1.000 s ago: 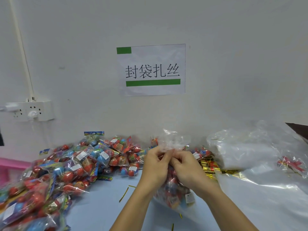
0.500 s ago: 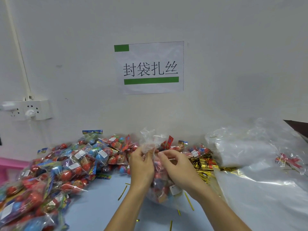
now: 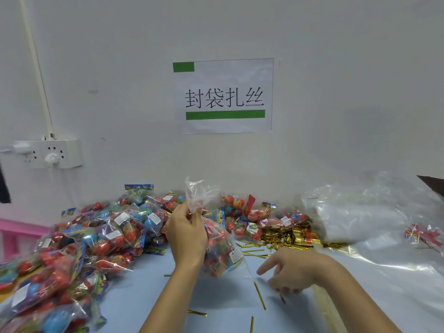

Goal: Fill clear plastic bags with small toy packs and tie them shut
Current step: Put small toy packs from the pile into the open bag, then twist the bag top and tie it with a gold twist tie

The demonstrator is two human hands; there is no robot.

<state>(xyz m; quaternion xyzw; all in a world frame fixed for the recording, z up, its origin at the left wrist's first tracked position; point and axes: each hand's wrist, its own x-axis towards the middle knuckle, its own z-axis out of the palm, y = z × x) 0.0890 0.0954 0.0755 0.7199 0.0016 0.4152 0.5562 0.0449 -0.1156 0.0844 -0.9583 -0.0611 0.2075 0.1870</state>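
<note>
My left hand [image 3: 186,233] grips the gathered neck of a clear plastic bag [image 3: 222,251] filled with small toy packs; the bag's body rests on the blue table and its loose top [image 3: 198,195] stands above my fist. My right hand [image 3: 292,272] is low over the table to the right of the bag, fingers spread and pointing left, close above loose gold twist ties [image 3: 260,295]. Whether it pinches a tie I cannot tell. A bundle of gold twist ties [image 3: 287,237] lies behind it.
A big heap of tied toy bags [image 3: 79,246] covers the left side, and more toy packs [image 3: 252,219] line the wall. Empty clear bags [image 3: 374,227] are piled at the right. The wall carries a paper sign [image 3: 224,96] and a socket strip [image 3: 45,153].
My right hand let go of the bag's neck and dropped to the table on the right. My left hand now holds the neck alone, and the bag shifted left.
</note>
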